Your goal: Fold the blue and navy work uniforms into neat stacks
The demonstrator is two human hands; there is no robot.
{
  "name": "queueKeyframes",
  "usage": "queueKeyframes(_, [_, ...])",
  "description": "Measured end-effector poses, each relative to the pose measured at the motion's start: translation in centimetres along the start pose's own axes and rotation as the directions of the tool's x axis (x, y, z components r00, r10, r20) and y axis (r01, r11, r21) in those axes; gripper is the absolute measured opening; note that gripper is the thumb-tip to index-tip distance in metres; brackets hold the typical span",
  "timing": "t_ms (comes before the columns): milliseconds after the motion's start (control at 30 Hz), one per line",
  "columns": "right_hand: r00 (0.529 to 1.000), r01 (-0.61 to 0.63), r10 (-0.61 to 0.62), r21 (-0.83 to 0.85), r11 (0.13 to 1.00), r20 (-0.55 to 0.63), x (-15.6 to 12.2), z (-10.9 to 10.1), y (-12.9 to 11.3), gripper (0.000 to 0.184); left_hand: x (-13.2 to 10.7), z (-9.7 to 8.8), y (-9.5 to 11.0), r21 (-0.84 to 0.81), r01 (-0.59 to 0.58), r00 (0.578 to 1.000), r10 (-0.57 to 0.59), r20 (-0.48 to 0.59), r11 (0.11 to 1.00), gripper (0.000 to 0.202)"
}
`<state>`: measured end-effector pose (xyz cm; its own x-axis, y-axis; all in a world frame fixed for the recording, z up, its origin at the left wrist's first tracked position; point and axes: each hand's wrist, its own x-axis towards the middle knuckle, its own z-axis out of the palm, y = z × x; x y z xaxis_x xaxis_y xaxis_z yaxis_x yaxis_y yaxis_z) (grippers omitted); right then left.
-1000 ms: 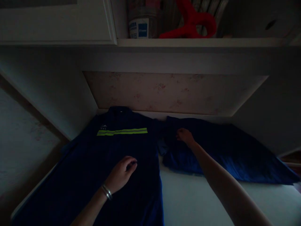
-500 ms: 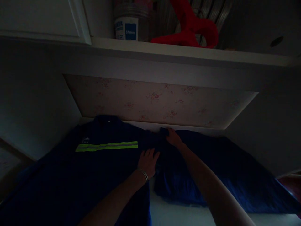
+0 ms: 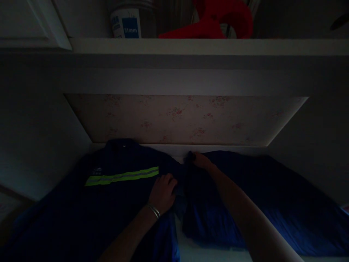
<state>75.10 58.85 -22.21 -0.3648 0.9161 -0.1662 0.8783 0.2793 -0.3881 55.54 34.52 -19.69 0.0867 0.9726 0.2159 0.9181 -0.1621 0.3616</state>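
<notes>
- White surface [image 3: 196,251], largely covered, lies beneath the navy jacket [image 3: 89,211] and shows just beside its right edge.
- The navy jacket is spread out, chest up, its collar toward the floral panel [image 3: 174,120] that stands beyond it.
- Second blue garment [image 3: 268,200] lies right of the jacket, its long axis running sideways, away from it. The key relation: this garment's near upper corner is right at the right hand's fingertips, so that hand is the nearer one; the left is a little short of it, on the jacket's side.
- Right hand [image 3: 201,160] is past the jacket's right shoulder, forearm slanting in from the lower right, fingers bent and apparently pinched on that corner, bunching it slightly.
- Left hand [image 3: 163,193] is over the jacket's right side, back upward, fingers bent and close together; whether they grip cloth or only rest cannot be told in this dimness.
- Reflective stripe [image 3: 122,177] crosses the jacket's chest, ending near the left hand.
- Metal bracelet [image 3: 154,211] circles the left wrist, over the jacket.
</notes>
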Motion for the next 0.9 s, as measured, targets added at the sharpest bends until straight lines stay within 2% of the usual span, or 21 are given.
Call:
queueKeyframes(67, [1.0,-0.03,0.03,0.035,0.999,0.01,0.1,0.3,-0.6,0.045,-1.3,1.9,0.3,0.017,0.014,0.995,-0.016,0.096,1.0,0.04])
queueKeyframes(133, [0.995,-0.097,0.098,0.057,0.994,-0.021,0.0,0.7,-1.4,0.054,-1.8,3.4,0.5,0.022,0.084,0.99,-0.086,0.11,0.996,0.049])
queueKeyframes(200, [0.982,-0.167,0.173,0.077,0.983,-0.077,0.0,1.2,-2.5,0.056,-1.3,3.8,0.6,0.031,0.12,0.987,-0.122,0.103,0.992,0.048])
queueKeyframes(267, [0.966,-0.212,0.225,0.109,0.971,-0.129,-0.1,1.5,-3.5,0.052,0.2,3.2,0.4,0.042,0.161,0.982,-0.164,0.091,0.986,0.033])
queueKeyframes(333, [0.95,-0.238,0.265,0.164,0.957,-0.168,-0.4,1.2,-4.3,0.045,2.2,1.6,-0.2,0.062,0.254,0.965,-0.258,0.056,0.965,0.024])
queueKeyframes(400, [0.926,-0.255,0.308,0.239,0.937,-0.218,-1.0,0.2,-4.7,0.044,4.0,-0.3,-1.1,0.089,0.371,0.928,-0.372,-0.005,0.924,0.036])
queueKeyframes(467, [0.898,-0.248,0.342,0.324,0.913,-0.278,-2.1,-1.6,-4.6,0.051,4.6,-1.8,-1.8,0.113,0.45,0.893,-0.445,-0.063,0.886,0.048])
queueKeyframes(533, [0.88,-0.205,0.35,0.409,0.889,-0.321,-4.2,-3.7,-4.1,0.055,3.8,-2.4,-2.0,0.126,0.443,0.897,-0.437,-0.068,0.888,0.05])
queueKeyframes(600, [0.879,-0.152,0.337,0.472,0.868,-0.336,-7.5,-5.8,-3.3,0.053,2.0,-1.9,-1.7,0.127,0.352,0.935,-0.355,0.003,0.928,0.039])
queueKeyframes(667, [0.884,-0.1,0.333,0.562,0.821,-0.329,-12.4,-7.2,-2.2,0.043,-0.1,-0.9,-1.2,0.107,0.22,0.964,-0.233,0.128,0.97,0.021])
queueKeyframes(700, [0.884,-0.061,0.336,0.634,0.771,-0.324,-15.4,-7.6,-1.4,0.034,-0.9,-0.4,-0.9,0.093,0.168,0.966,-0.182,0.185,0.981,0.015])
queueKeyframes(800, [0.887,0.072,0.351,0.841,0.536,-0.3,-25.9,-7.4,1.2,0.011,-2.7,0.2,0.5,0.058,0.089,0.962,-0.101,0.254,0.994,0.015])
queueKeyframes(833, [0.896,0.073,0.347,0.864,0.499,-0.276,-29.6,-6.9,2.2,0.012,-3.0,0.1,1.3,0.045,0.077,0.966,-0.086,0.244,0.996,0.018])
queueKeyframes(900, [0.943,-0.001,0.281,0.844,0.536,-0.177,-36.7,-5.6,3.7,0.017,-3.6,-0.3,3.5,-0.03,0.016,0.98,-0.01,0.197,0.999,0.027])
